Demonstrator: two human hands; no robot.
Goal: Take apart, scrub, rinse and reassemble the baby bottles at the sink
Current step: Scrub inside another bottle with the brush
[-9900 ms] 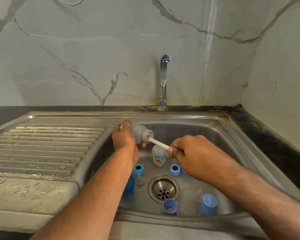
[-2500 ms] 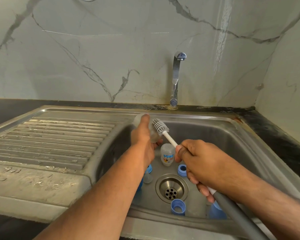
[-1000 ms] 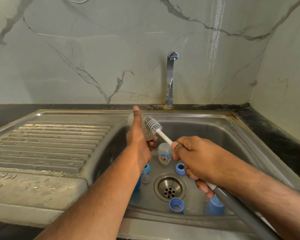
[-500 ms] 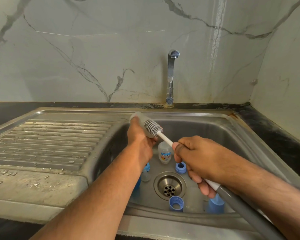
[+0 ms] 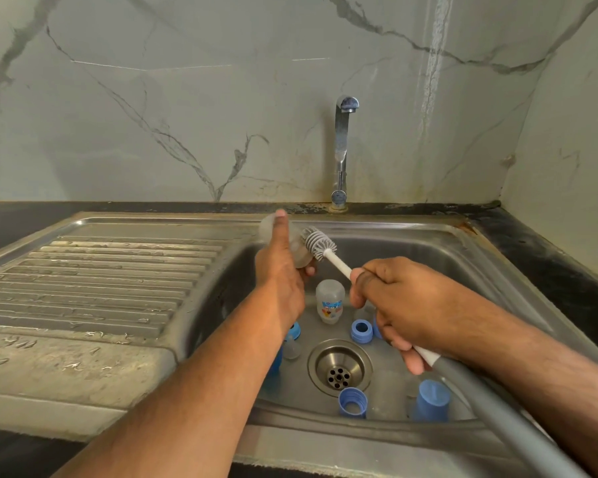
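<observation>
Nearest, the right hand grips the bottle brush by its white shaft. Below that hand, blue rings and a blue cap lie in the sink. Beyond, the left hand holds the clear bottle, forefinger straight along it. Half a second ago the bristles were in the mouth; now they are outside, beside it.

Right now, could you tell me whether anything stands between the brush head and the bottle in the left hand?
Nothing visible does. The grey brush head lies right beside the clear bottle gripped by the left hand.
</observation>
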